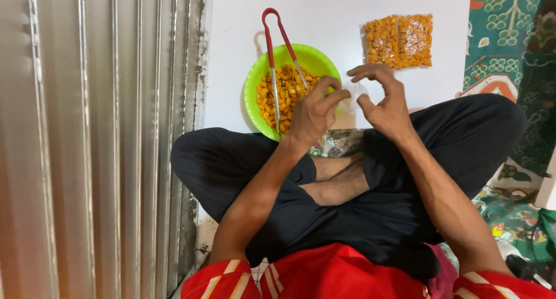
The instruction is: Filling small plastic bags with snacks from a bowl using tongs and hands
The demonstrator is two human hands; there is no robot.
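On white sheet (pixel 336 21) over patterned carpet (pixel 509 38), both hands (pixel 347 105) pinch a clear bag (pixel 352 96).

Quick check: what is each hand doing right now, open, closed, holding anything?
Left hand: fingers pinched on the edge of a thin clear plastic bag.
Right hand: fingers curled, pinching the same bag's opposite edge.

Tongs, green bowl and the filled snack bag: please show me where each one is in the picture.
tongs (pixel 271 50): head view, on the red left arm of the handle.
green bowl (pixel 315 57): head view, on the bare upper right rim.
filled snack bag (pixel 398 41): head view, on the middle of the clear bag of orange pieces.
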